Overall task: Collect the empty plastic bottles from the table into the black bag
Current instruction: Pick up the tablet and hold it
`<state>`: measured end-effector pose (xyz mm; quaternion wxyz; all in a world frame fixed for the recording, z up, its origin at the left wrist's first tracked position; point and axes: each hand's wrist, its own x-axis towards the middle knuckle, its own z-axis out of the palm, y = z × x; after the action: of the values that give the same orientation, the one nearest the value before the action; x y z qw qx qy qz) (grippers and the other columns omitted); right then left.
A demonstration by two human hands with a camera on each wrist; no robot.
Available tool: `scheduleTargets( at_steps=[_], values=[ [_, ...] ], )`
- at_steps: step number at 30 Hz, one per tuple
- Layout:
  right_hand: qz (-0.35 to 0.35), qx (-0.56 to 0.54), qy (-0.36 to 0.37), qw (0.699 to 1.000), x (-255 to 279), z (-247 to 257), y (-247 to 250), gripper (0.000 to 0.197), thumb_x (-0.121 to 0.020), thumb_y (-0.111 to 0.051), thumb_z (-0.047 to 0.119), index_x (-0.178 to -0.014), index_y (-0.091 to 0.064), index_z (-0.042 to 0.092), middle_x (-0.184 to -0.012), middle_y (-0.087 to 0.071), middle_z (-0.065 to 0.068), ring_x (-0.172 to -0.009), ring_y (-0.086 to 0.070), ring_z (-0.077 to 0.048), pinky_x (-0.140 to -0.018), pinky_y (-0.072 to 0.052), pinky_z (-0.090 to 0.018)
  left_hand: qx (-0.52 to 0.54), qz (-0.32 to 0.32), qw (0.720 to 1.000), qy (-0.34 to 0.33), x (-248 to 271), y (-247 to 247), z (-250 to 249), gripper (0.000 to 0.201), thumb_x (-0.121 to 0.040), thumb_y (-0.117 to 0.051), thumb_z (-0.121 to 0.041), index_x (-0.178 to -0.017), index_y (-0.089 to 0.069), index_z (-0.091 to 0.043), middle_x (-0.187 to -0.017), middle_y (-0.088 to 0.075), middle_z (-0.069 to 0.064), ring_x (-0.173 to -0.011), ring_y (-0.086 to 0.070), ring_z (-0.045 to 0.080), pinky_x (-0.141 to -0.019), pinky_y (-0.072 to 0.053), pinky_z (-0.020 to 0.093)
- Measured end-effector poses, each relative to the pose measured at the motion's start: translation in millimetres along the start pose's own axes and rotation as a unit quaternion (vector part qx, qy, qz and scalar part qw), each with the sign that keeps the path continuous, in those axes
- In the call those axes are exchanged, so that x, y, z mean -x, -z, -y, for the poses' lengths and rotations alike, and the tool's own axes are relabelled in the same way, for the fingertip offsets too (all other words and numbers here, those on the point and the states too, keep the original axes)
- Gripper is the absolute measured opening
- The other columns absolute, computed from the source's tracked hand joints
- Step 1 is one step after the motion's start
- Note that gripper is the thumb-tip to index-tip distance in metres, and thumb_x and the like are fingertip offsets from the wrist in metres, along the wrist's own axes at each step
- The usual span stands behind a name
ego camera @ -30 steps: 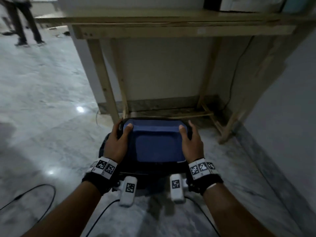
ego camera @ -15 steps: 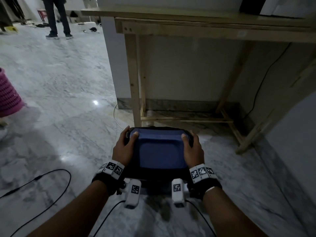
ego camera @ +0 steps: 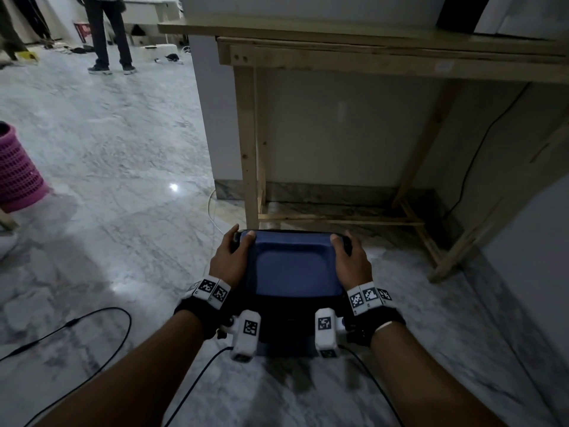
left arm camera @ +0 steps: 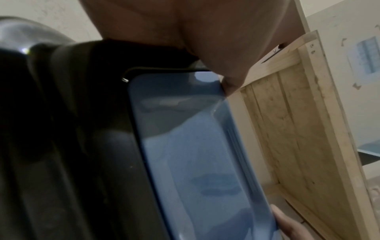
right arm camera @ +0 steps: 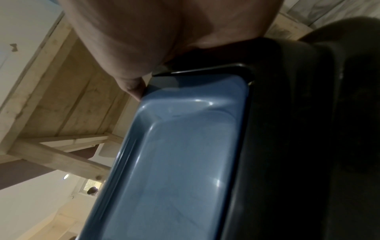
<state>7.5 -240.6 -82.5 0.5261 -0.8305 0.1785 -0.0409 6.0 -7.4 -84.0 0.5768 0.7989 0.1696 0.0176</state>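
I hold a black bin (ego camera: 289,331) with a blue tray-like top (ego camera: 291,266) low over the floor, in front of the wooden table (ego camera: 369,35). My left hand (ego camera: 238,238) grips its left edge, thumb on the blue top and fingers curled over the far rim. My right hand (ego camera: 343,241) grips the right edge the same way. The left wrist view shows the blue top (left arm camera: 195,154) and black side (left arm camera: 72,129) under my palm. The right wrist view shows the blue top (right arm camera: 174,162) beside the black side (right arm camera: 298,129). No plastic bottle or bag shows in any view.
The table's legs and floor braces (ego camera: 338,218) stand just beyond the bin, with a wall (ego camera: 538,241) at the right. A pink basket (ego camera: 15,171) sits far left. Black cables (ego camera: 77,325) lie on the marble floor. A person (ego camera: 107,32) stands far back left.
The view has swung left, so the table sits further right and the pink basket and standing person have come into view. Both hands keep the same hold on the bin.
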Motion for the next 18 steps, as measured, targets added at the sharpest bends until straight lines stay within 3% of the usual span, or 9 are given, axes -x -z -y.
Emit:
scheduleTargets(
  at_steps=[9, 14, 18],
  values=[
    [0.002, 0.006, 0.005, 1.000, 5.1, -7.0, -3.9, 0.063, -0.091, -0.044, 0.060, -0.147, -0.035, 0.030, -0.147, -0.050, -0.011, -0.129, -0.050, -0.035, -0.100, -0.039, -0.038, -0.001, 0.002, 1.000, 0.001, 0.2, -0.3, 12.8, 0.063, -0.092, -0.050, -0.062, -0.149, -0.041, -0.039, -0.155, -0.049, 0.004, -0.141, -0.045, 0.028, -0.112, -0.033, 0.037],
    [0.018, -0.001, 0.004, 1.000, 4.9, -2.9, -1.0, 0.062, -0.094, -0.044, 0.055, -0.148, -0.034, 0.027, -0.146, -0.050, -0.012, -0.129, -0.050, -0.035, -0.088, -0.034, -0.029, 0.004, 0.010, 1.000, 0.001, -0.5, 1.2, 13.0, 0.065, -0.091, -0.051, -0.063, -0.150, -0.041, -0.038, -0.155, -0.048, 0.003, -0.140, -0.047, 0.026, -0.109, -0.034, 0.035],
    [0.025, 0.000, 0.006, 1.000, 6.1, -4.0, 1.6, 0.062, -0.093, -0.044, 0.057, -0.148, -0.033, 0.030, -0.147, -0.049, -0.010, -0.131, -0.048, -0.034, -0.093, -0.035, -0.030, 0.002, 0.011, 1.000, -0.001, 1.1, 2.0, 12.4, 0.065, -0.091, -0.050, -0.063, -0.150, -0.040, -0.039, -0.156, -0.047, 0.003, -0.142, -0.045, 0.026, -0.111, -0.033, 0.036]
  ],
)
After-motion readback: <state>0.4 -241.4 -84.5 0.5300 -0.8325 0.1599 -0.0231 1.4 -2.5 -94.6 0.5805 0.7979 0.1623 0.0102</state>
